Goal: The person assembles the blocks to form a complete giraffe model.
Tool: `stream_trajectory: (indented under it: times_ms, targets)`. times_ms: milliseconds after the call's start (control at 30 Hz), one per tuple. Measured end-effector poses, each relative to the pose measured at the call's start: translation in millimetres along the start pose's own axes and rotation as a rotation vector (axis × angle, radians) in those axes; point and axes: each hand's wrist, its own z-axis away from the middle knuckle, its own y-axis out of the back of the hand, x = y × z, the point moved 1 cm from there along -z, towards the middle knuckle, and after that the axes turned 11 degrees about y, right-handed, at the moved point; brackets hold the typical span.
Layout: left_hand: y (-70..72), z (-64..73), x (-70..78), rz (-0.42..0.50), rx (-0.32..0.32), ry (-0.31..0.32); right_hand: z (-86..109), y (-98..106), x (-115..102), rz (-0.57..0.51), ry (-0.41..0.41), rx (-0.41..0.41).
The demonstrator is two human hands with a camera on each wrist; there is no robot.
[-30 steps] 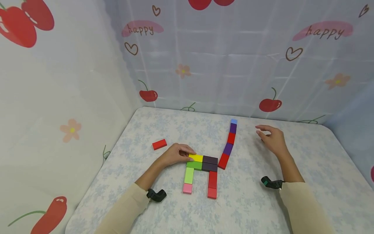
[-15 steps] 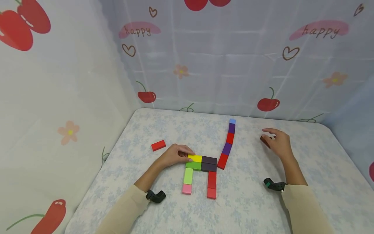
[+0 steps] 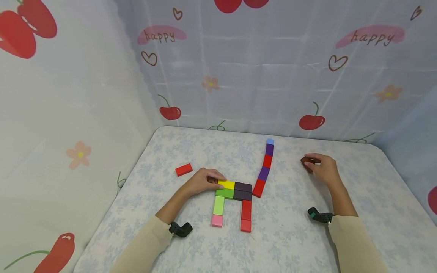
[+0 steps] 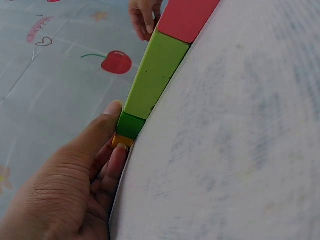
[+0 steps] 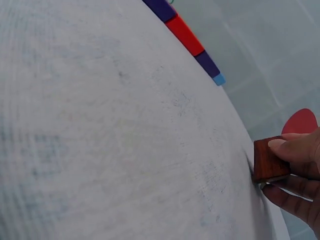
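Note:
My left hand [image 3: 203, 181] pinches the left end of a yellow block [image 3: 228, 185], thumb and fingers at its edges. Below that lies a green block [image 3: 225, 194], with two dark blocks [image 3: 243, 187] alongside on the right. A light green block [image 3: 219, 206] and a pink block [image 3: 217, 221] form one leg under this body; two red blocks [image 3: 246, 209] form the other. At the right of the table my right hand [image 3: 326, 168] grips a brown wooden block [image 5: 270, 160] between thumb and fingers, tilted close over the cloth.
From the body's right corner a slanting row of red, purple and light blue blocks [image 3: 263, 174] runs to the back. One loose red block [image 3: 184, 170] lies left of the left hand. A printed curtain [image 3: 239, 76] hangs behind the patterned table [image 3: 280, 235].
The right hand, without a visible block a second ago, now holds the brown block, which has turned and shifted slightly left in the last half second. The left hand stays at the yellow block.

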Motion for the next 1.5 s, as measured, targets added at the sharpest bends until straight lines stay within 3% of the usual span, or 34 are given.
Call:
stream_trajectory:
  times_ms: [233,767,1200,1500]
  targets:
    - [0.2,-1.4,-2.8,0.022,0.0,0.012,-0.8,1.2,-1.3,-0.065,0.002,-0.019]
    - [-1.4,-0.6,3.0,0.013,-0.009,-0.005,2.9,1.8,0.8,-0.009,-0.019,-0.05]
    - [-0.5,4.3,1.8,-0.014,-0.017,0.011,6.8,-5.5,0.3,0.025,0.028,-0.025]
    - [-0.2,1.7,3.4,-0.015,-0.002,-0.006,-23.0,-10.4,-11.6,0.003,0.116,0.009]
